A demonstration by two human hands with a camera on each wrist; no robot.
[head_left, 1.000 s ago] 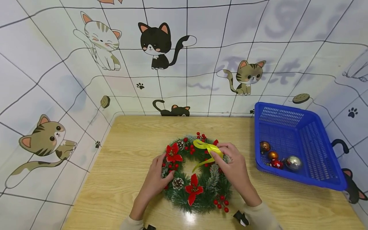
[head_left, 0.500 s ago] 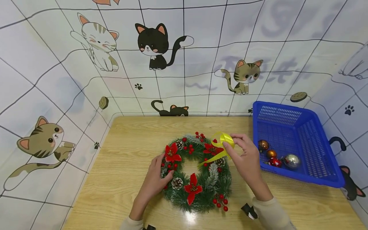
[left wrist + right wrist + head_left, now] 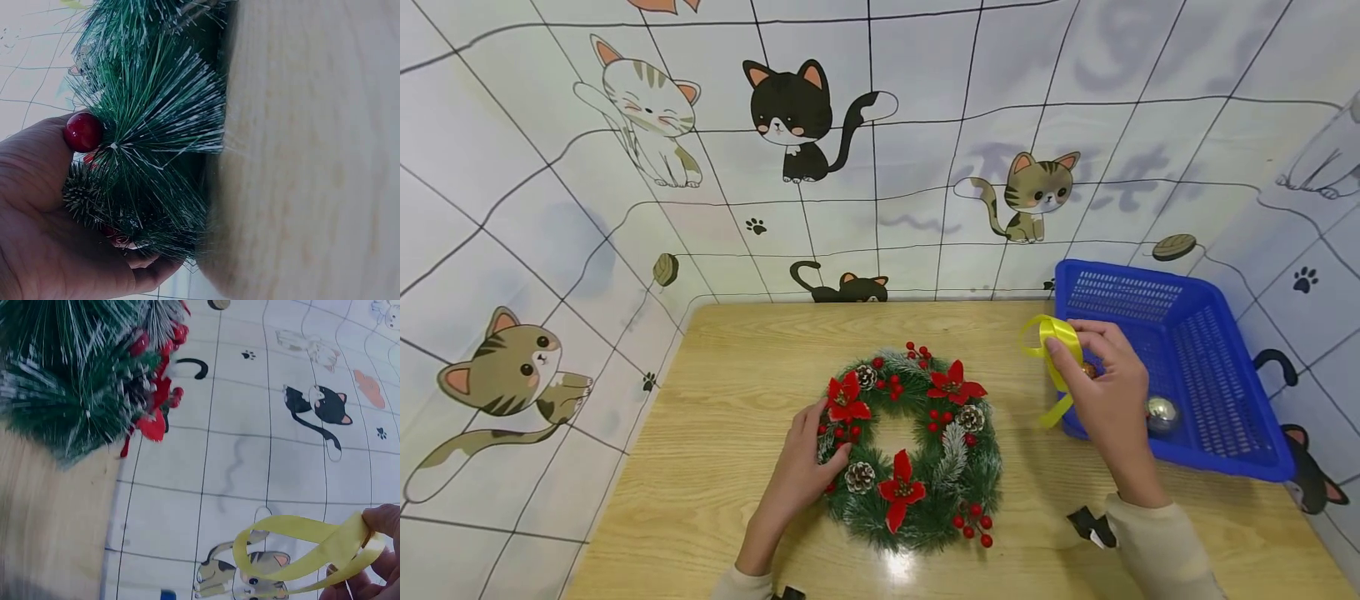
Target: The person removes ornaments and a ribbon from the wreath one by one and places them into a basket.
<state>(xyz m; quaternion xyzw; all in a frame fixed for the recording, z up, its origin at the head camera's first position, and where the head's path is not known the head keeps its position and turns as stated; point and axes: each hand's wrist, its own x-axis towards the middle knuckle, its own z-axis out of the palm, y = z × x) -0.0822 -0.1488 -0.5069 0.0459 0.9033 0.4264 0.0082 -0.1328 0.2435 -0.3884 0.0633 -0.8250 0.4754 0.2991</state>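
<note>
A green Christmas wreath with red poinsettias, pine cones and red berries lies flat on the table. My left hand grips its left side, the thumb on top near the inner ring. Seen from the left wrist, the fingers curl round the frosted needles beside a red berry. To the right of the wreath, my right hand pinches a looped yellow ribbon in the air, over the near-left wall of the basket. The ribbon's loop hangs free of the wreath in the right wrist view.
A blue plastic basket stands at the right of the wooden table. Inside it show a silver ball and a copper-coloured ball, partly behind my right hand. A cat-printed wall covering rises behind the table.
My right hand has carried the yellow ribbon from over the wreath rightward and up to the basket, uncovering the right poinsettia. My left hand has stayed on the wreath.
</note>
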